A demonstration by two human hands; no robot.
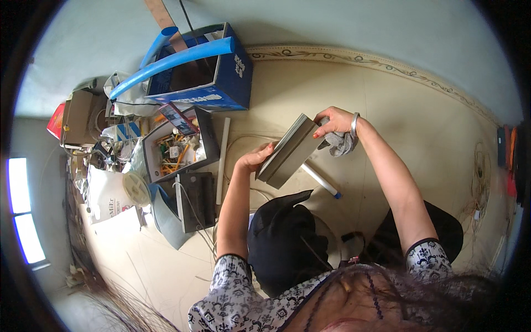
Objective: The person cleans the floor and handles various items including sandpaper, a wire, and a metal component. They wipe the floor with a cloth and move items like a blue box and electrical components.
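Note:
A long rectangular metal casing (288, 153), grey-brown with a ridged edge, is tilted in the air over the floor before me. My left hand (255, 157) grips its lower left end, thumb along the near side. At the upper right end, my right hand (338, 122) holds the casing's edge and also a crumpled grey cloth (342, 143), which hangs under the palm. A metal bangle (355, 123) circles the right wrist. Below the casing, a white tube with a blue end (323, 180) lies on the floor, partly hidden by it.
Left of my hands lie a white pipe (223, 162) and a dark metal case (197, 203) with a cable. Beyond is a black box (211, 141) of small parts, a phone (178, 118) resting on it. Blue tubes (178, 62) cross a blue carton (238, 79) by the wall.

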